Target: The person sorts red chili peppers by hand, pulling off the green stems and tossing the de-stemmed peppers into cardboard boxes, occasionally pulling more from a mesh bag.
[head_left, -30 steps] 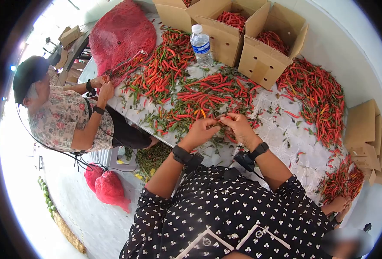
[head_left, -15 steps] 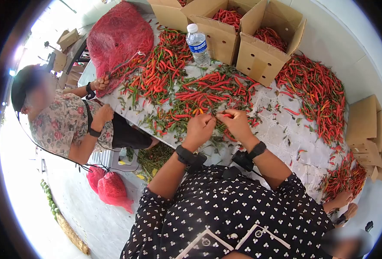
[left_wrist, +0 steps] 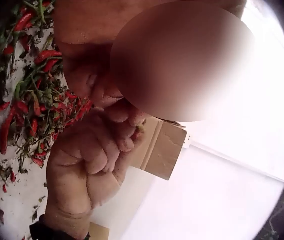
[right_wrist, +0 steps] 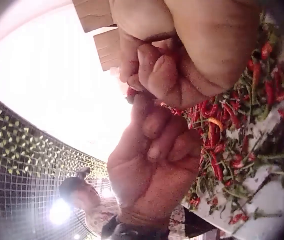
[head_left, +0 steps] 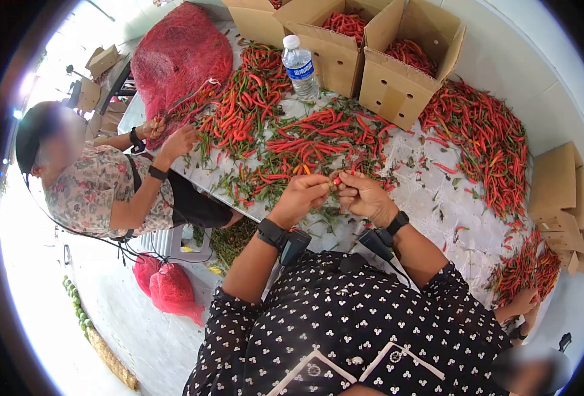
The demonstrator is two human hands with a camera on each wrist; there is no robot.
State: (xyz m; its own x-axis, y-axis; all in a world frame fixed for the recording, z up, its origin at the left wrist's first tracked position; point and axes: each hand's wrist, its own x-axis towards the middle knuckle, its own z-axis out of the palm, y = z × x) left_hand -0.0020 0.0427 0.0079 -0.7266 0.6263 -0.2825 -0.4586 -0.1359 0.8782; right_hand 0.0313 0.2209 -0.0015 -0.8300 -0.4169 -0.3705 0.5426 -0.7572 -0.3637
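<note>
Both hands meet over the chili-strewn table in the head view. The right hand (head_left: 371,199) has curled fingers around a small red chili pepper (head_left: 337,180), mostly hidden by the fingers. From the other side, the left hand (head_left: 301,200) pinches at the pepper's end, thumb against forefinger. In the right wrist view a dark red bit of the chili (right_wrist: 130,93) shows between the two hands' fingertips. Just beyond the hands lies a loose heap of red chilies (head_left: 318,142) with green stems and leaves.
Open cardboard boxes (head_left: 387,99) with chilies stand at the back beside a water bottle (head_left: 301,69). A large chili pile (head_left: 483,152) lies right. At left, another person (head_left: 100,178) works by a red mesh sack (head_left: 180,59). Flattened cartons (head_left: 559,198) lean at far right.
The hands stay close together. The right hand has turned, so less of the chili shows, and the left fingertips have come up to it. The other person's nearer hand has reached toward the chilies.
</note>
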